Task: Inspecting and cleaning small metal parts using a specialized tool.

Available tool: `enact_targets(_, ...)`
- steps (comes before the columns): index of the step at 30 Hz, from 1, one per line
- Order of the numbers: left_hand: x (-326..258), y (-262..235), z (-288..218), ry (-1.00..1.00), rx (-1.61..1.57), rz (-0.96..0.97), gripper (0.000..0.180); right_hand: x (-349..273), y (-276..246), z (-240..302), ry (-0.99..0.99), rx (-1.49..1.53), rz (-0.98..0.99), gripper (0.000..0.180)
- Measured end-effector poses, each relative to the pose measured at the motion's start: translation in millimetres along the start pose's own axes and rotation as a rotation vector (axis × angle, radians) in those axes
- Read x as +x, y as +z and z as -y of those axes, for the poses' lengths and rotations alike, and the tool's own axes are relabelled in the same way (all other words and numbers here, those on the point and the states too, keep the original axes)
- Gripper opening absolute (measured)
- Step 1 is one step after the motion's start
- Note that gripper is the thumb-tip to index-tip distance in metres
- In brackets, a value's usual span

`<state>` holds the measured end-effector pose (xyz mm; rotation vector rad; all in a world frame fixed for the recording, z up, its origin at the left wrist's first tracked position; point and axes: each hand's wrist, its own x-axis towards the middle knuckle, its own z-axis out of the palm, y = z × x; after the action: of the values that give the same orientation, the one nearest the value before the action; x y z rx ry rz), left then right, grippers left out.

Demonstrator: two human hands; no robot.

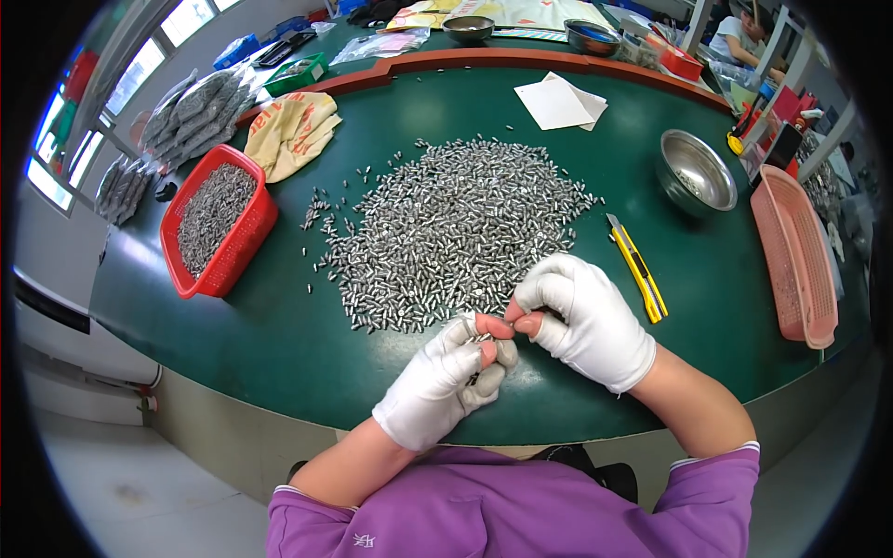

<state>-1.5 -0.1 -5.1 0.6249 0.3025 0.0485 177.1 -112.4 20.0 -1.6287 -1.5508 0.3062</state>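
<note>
A wide heap of small silvery metal parts (446, 232), short and bullet-shaped, covers the middle of the green table. Just in front of it my two hands meet, both in white gloves with bare thumb and forefinger tips. Curled half closed, my left hand (446, 377) keeps several of the metal parts in its fingers and palm. My right hand (591, 321) pinches with thumb and forefinger at the left fingertips. A tiny grey piece shows there, apparently one metal part, mostly hidden by the fingers.
A red basket (265, 219) full of grey parts stands left, beside a cream cloth bag (293, 135). To the right lie a yellow utility knife (638, 270), a steel bowl (698, 172) and a pink basket (791, 256). White cards (558, 100) lie farther back; a raised red-brown edge (391, 67) borders the table.
</note>
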Motion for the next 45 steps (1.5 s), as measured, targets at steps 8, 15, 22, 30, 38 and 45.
enact_targets(8,-0.4,3.3,-0.2,-0.014,0.028,-0.021,0.018,-1.5,1.5,4.6,-0.096,0.028,0.041,0.013)
enact_targets(15,-0.2,4.5,-2.6,-0.012,0.040,-0.025,0.015,0.6,-4.2,-10.3,-0.038,-0.436,-0.123,0.011)
enact_targets(22,-1.8,4.3,-4.2,-0.013,0.055,-0.021,0.018,-1.3,-3.9,-15.6,-0.002,-0.578,-0.002,0.010)
enact_targets(30,-1.2,1.0,-3.0,-0.005,0.030,0.019,0.020,-0.9,-12.1,-13.9,-0.006,-0.537,0.016,0.009)
enact_targets(38,-1.5,1.8,-2.2,-0.005,0.019,-0.005,0.023,-0.4,-12.0,-6.8,0.053,-0.660,0.164,0.008)
enact_targets(45,-0.5,1.9,-0.5,-0.020,-0.008,-0.037,0.027,-1.2,-0.9,5.2,0.079,0.156,0.082,0.014)
